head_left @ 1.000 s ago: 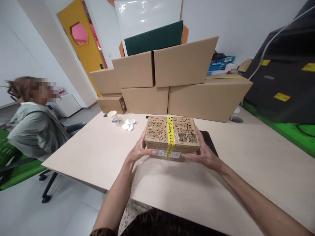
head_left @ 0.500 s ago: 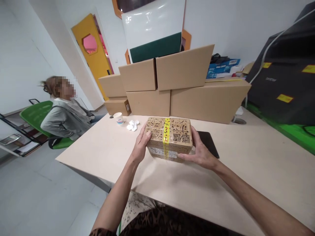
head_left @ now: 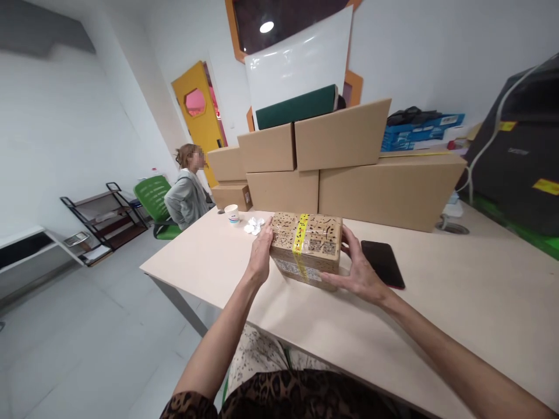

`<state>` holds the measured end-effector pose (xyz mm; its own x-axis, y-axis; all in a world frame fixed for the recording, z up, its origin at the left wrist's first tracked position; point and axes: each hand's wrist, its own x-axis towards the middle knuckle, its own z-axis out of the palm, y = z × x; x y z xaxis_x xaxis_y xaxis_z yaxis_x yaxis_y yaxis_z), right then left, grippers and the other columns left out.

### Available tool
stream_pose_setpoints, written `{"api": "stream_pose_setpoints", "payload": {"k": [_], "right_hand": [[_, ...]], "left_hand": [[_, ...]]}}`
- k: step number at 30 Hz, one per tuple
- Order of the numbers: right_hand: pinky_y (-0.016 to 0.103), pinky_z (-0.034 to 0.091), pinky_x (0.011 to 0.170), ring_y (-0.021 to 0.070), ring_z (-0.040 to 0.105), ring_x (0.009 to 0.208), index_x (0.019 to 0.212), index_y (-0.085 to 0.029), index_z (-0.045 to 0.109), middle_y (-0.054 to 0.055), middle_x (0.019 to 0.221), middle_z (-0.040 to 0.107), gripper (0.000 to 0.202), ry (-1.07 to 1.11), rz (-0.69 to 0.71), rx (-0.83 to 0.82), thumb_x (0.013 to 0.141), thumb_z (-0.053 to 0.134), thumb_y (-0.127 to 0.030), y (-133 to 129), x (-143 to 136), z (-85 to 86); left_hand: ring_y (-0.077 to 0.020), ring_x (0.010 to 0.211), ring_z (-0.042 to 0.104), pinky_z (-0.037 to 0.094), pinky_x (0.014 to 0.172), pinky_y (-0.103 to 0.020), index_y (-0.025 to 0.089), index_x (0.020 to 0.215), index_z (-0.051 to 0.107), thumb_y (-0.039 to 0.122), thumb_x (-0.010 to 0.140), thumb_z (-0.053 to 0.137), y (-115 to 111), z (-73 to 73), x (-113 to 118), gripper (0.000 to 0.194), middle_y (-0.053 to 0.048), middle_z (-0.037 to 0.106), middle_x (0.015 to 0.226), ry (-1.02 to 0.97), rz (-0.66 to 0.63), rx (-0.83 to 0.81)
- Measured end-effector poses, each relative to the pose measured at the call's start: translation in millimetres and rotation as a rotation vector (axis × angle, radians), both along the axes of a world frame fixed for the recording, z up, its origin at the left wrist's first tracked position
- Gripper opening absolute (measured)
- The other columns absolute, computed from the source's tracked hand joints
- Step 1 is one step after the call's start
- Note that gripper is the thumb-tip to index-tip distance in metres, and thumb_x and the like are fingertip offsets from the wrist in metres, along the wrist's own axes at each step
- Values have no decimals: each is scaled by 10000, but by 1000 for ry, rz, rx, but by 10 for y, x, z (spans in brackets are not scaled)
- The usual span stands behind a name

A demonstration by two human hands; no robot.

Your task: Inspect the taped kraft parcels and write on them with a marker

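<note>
A small cardboard box with dark printed marks sits in front of me at the table. Yellow tape runs over its top and down its near side, where a whitish label shows. My left hand is pressed along the box's left side, fingers mostly hidden behind it. On the right side my right hand grips it, thumb across the near face and fingers round the far right corner. Just right of that hand lies a dark tablet.
Large cardboard boxes are stacked along the table's back, topped by a dark green box. A paper cup and crumpled white tissue stand left of the small box. Beyond the table, a person sits on a green chair.
My view has swung left and up, so the scene sits further right. More of the tablet shows beside my right hand. Both hands stay on the box.
</note>
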<state>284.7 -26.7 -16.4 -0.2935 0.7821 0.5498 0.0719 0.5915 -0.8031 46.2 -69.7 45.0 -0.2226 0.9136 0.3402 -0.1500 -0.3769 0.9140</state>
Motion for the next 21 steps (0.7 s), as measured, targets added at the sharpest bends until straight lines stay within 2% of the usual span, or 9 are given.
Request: {"api": "stream_pose_setpoints", "payload": {"k": [2, 4, 9, 12, 14, 16, 18, 21], "right_hand": [[682, 407, 1193, 469, 454, 1465, 1672, -297, 219, 204, 1647, 387, 1253, 43, 8, -22, 667, 916, -571, -16, -4, -14], [662, 415, 1187, 444, 459, 1470, 1657, -297, 262, 188, 1618, 450, 1192, 96, 25, -70, 690, 893, -590, -40, 2, -31], [561, 495, 1133, 371, 588, 1370, 1540, -304, 456, 124, 1494, 613, 948, 346, 47, -383, 738, 847, -623, -91, 7, -70], [491, 534, 1106, 351, 614, 1362, 1439, -309, 551, 91, 1457, 664, 828, 476, 38, -542, 740, 839, -648, -83, 7, -71], [472, 549, 1088, 348, 623, 1357, 1399, -312, 577, 77, 1454, 675, 812, 494, 66, -597, 716, 853, -654, -71, 13, -68], [466, 559, 1073, 336, 638, 1343, 1397, -328, 579, 60, 1450, 682, 796, 491, 107, -638, 716, 862, -628, -66, 21, -60], [463, 564, 1065, 316, 644, 1336, 1388, -349, 593, 37, 1416, 706, 726, 496, 146, -673, 756, 835, -610, -70, 26, -41], [465, 581, 1025, 316, 666, 1297, 1280, -332, 680, 38, 1299, 767, 558, 517, 190, -744, 823, 747, -646, -76, 32, 20]], "left_hand": [[-283, 1652, 225, 158, 1352, -407, 275, 1432, 662, 678, 900, 684, -14, -65, -30, 668, -29, 489, 1668, -2, -77, 38], [-298, 1635, 270, 200, 1344, -434, 282, 1491, 599, 716, 904, 655, -27, -156, -51, 733, -40, 490, 1666, 6, -178, 45], [-404, 1484, 499, 384, 1238, -555, 224, 1601, 425, 601, 797, 845, 2, -468, -32, 982, -167, 551, 1594, 77, -417, -52], [-399, 1421, 571, 440, 1201, -544, 225, 1594, 424, 548, 782, 873, 73, -595, 43, 983, -172, 614, 1529, -13, -421, -105], [-383, 1374, 621, 459, 1195, -520, 204, 1555, 480, 566, 800, 846, 124, -615, 103, 914, -164, 673, 1460, -113, -373, -180], [-374, 1328, 661, 478, 1184, -510, 173, 1510, 538, 652, 864, 739, 158, -588, 146, 829, -170, 715, 1399, -201, -341, -328], [-361, 1315, 676, 486, 1179, -512, 166, 1505, 557, 740, 960, 524, 165, -537, 156, 792, -172, 727, 1383, -248, -351, -471], [-336, 1341, 666, 476, 1189, -510, 200, 1548, 527, 752, 1022, 272, 137, -475, 101, 804, -149, 717, 1412, -240, -404, -514]]}}
